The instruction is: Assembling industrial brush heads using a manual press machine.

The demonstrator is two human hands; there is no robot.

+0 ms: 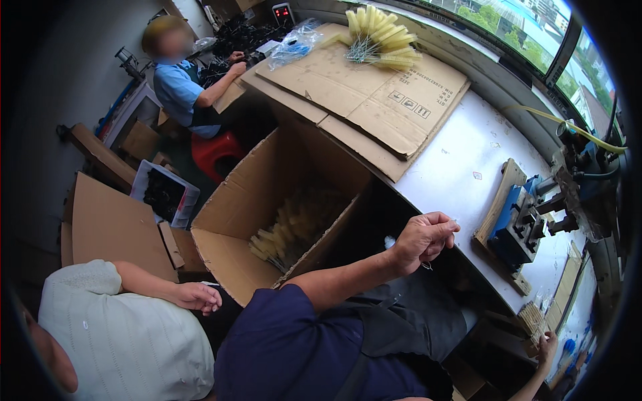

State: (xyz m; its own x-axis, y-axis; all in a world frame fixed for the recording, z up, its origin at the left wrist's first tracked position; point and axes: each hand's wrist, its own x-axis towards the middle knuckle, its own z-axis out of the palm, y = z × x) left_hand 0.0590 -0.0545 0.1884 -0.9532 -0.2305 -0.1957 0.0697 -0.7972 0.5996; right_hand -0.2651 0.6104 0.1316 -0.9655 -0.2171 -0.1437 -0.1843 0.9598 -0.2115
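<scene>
My left hand (424, 242) is raised past the open cardboard box, near the table's front edge, fingers curled in a pinch. A tiny pale tip shows at its fingertips and a thin wire loop hangs below, but I cannot make out what it holds. At the lower right my right hand (547, 346) is closed beside a ridged tan block (533, 319); a small pale spot shows at its fingers, too small to name. The cardboard box (234, 257) contains many yellowish bristle brushes (294, 224). Between my hands, a blue metal clamping fixture (515, 224) sits on the white table (461, 160).
Flattened cardboard (361, 110) covers the table's far end, bearing a fanned pile of wire-stemmed brushes (381, 40) and a plastic bag (294, 45). One person (120, 327) is close on my left. Another person (184, 87) works at the back beside a red stool (217, 152). A white crate (164, 192) holds dark parts.
</scene>
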